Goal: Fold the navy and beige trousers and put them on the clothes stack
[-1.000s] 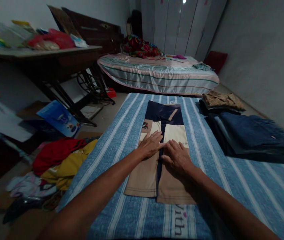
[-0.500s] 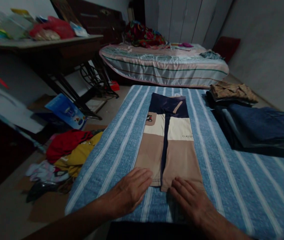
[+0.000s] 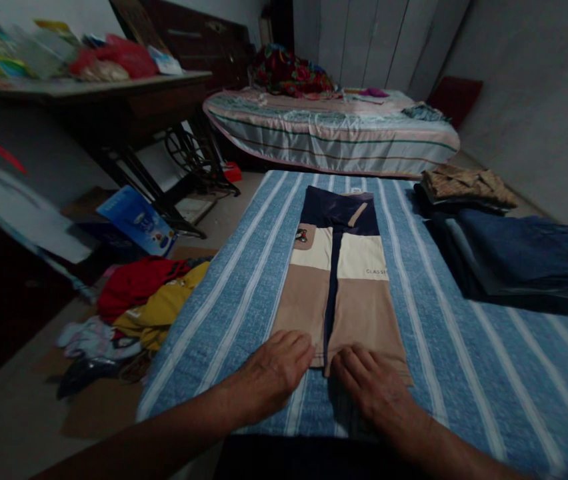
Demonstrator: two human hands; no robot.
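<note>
Head view: a pair of trousers (image 3: 364, 307) in navy, cream and tan lies flat at the centre of the frame, on a blue-and-white striped cloth (image 3: 229, 267). Its navy waist points to the top of the frame and its tan hems towards the bottom; a small dark picture sits on the patch at its left edge, and dark lettering runs across the cream band at the right. The left hand (image 3: 279, 370) is at the hem of the leg on the left of the frame, its fingers close together and bent over the fabric. The right hand (image 3: 377, 387) is at the other hem, fingers likewise together and bent; whether either one pinches the cloth cannot be told. At the right of the frame lie folded dark blue jeans (image 3: 529, 247), with a folded brown patterned garment (image 3: 469, 185) just beyond them. Red and yellow clothes (image 3: 137, 287) are heaped at the lower left, near a blue box (image 3: 139, 220). A desk (image 3: 194, 80) at the upper left carries a red bag (image 3: 127, 57). Across the top stands a bed (image 3: 334, 143) with a striped cover.
</note>
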